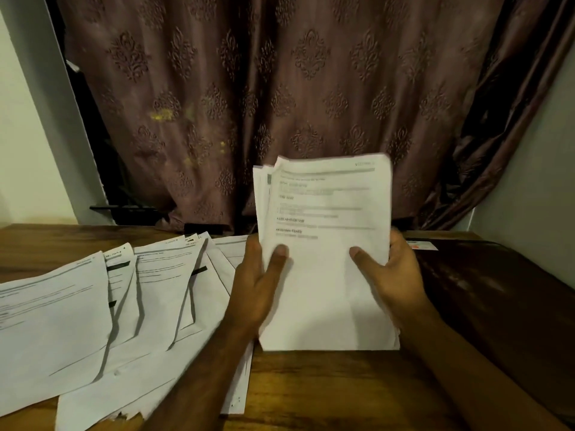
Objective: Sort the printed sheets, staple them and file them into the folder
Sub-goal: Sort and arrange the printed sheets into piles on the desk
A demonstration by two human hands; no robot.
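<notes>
I hold a stack of printed sheets upright, its bottom edge standing on the wooden table. My left hand grips the stack's left edge, thumb on the front page. My right hand grips the right edge, thumb also on the front. The top corners of the stack fan out unevenly. Several more printed sheets lie spread and overlapping on the table to the left. I see no stapler.
A dark flat object, possibly a folder, lies on the table at the right with a small card at its far edge. A patterned brown curtain hangs behind the table. Walls close in on both sides.
</notes>
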